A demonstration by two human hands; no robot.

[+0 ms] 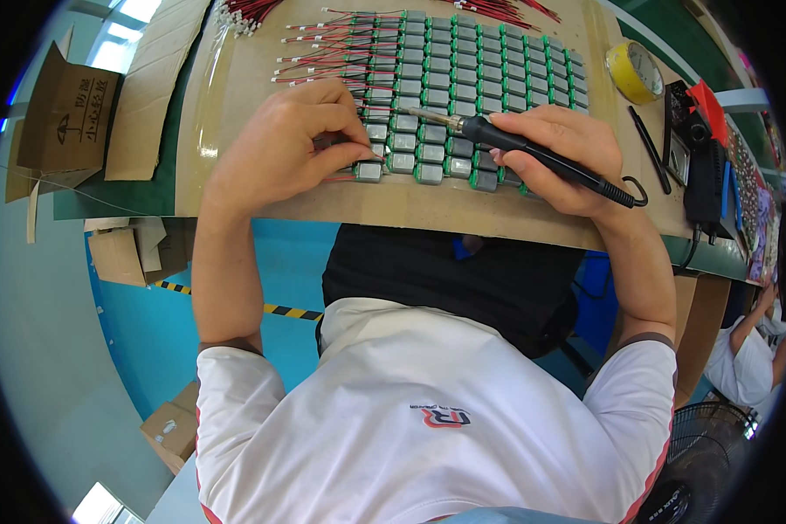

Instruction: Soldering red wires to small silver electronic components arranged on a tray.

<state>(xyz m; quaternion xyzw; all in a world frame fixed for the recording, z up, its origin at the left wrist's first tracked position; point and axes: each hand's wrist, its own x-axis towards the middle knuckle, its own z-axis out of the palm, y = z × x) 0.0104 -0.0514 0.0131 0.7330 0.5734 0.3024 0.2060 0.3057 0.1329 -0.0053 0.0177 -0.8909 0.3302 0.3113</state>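
Observation:
My right hand (568, 157) is closed round the black handle of a soldering iron (533, 153). Its metal tip points left, over the rows of small grey blocks with green ends (430, 152). At the lower left of these rows, my left hand (293, 144) pinches what looks like a thin wire, mostly hidden by the fingers, beside the nearest left block (368, 172). Thin red and black wires (310, 63) with white plugs stick out leftward from the left column, beyond my left hand.
A cardboard sheet (498, 214) covers the green-edged table. Yellow tape (634, 72) stands at the right, near a black pen-like stick (650, 148) and a black box with a cable (707, 188). Red wire bundles (251, 10) lie at the far edge. An open carton (65, 113) is at the left.

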